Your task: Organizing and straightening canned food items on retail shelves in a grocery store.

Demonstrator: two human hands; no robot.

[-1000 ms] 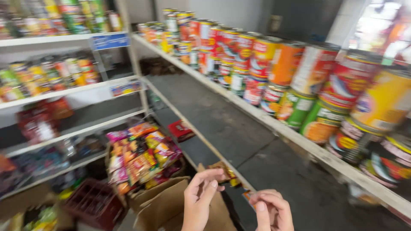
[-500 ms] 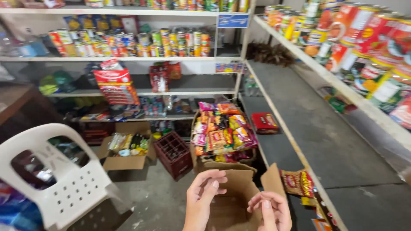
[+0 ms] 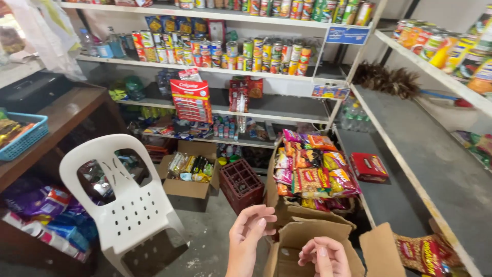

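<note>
- The left hand (image 3: 251, 231) is held up with its fingers spread and a little bent. It holds nothing. It is just beside the left flap of the open brown cardboard box (image 3: 297, 246).
- The right hand (image 3: 323, 255) is low, right over the open top of the same box. Its fingers are curled in loosely. I cannot tell if it is pinching anything.
- The box sits on the floor at the bottom of the picture, between the two hands and a grey shelf (image 3: 425, 169).
- Behind it is another brown box full of bright snack bags (image 3: 312, 174).
- A dark red plastic crate (image 3: 241, 184) stands just left of that one.
- A white plastic chair (image 3: 123, 200) stands to the left, apart from the hands.
- Rows of colourful tin cans (image 3: 225, 51) fill the shelves on the back wall.
</note>
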